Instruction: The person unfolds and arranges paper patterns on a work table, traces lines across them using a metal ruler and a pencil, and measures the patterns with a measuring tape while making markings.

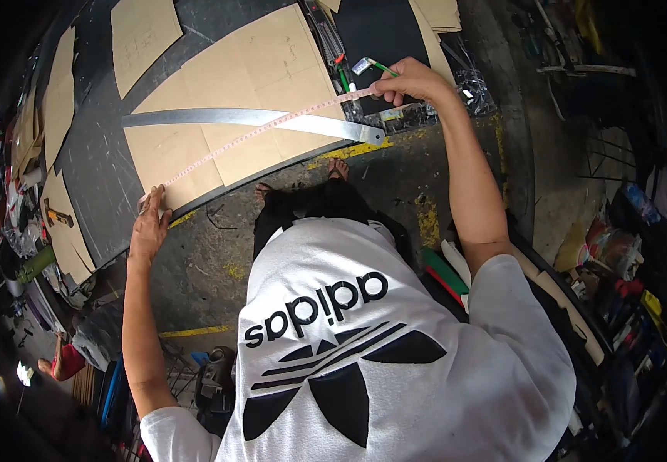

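A pink measuring tape stretches diagonally over brown paper pattern pieces on the dark table. My left hand is at the table's near edge, its fingers closed on the tape's lower left end. At the upper right, my right hand pinches the other end of the tape. A thin green pen also sticks out from my right fingers. Beneath the tape, a long metal ruler lies across the paper, appearing curved in this wide view. The tape crosses over the ruler near its middle.
Beyond the ruler's end lie a box cutter, a green marker and black material. A hammer rests on paper at the left. Cluttered goods line both sides. A person in red is at the lower left.
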Available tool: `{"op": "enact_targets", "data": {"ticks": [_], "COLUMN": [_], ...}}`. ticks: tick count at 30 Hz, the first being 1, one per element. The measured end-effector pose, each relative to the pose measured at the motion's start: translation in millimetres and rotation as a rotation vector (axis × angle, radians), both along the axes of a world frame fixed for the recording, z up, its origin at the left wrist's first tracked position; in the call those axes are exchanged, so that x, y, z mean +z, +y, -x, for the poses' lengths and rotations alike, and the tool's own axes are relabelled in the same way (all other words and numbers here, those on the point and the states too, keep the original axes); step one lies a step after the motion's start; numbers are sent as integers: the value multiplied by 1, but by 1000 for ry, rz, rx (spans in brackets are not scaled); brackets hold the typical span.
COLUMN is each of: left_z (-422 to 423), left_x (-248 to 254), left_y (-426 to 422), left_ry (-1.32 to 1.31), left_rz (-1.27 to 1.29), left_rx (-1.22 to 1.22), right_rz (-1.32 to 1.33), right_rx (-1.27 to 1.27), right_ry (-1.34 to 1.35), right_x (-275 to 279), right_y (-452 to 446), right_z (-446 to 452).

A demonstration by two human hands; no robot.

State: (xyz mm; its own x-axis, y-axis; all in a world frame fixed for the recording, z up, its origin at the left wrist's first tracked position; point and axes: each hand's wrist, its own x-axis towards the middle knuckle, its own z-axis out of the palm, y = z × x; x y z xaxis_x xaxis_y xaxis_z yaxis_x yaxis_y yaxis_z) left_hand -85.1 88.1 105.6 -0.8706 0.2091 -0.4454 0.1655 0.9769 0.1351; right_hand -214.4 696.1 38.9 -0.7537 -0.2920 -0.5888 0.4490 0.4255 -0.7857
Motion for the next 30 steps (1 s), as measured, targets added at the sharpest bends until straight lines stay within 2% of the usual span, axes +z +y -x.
{"op": "enact_targets", "data": {"ticks": [30], "left_z": [-5], "left_x": [-6], "left_y": [-2], "left_ry": [9], "left_rz": [-9], "left_rx": [12], "right_rz": [6], "right_rx": [-12], "right_ry": [-16], "right_x": [2], "right_y": [-1], "right_z": [0]}}
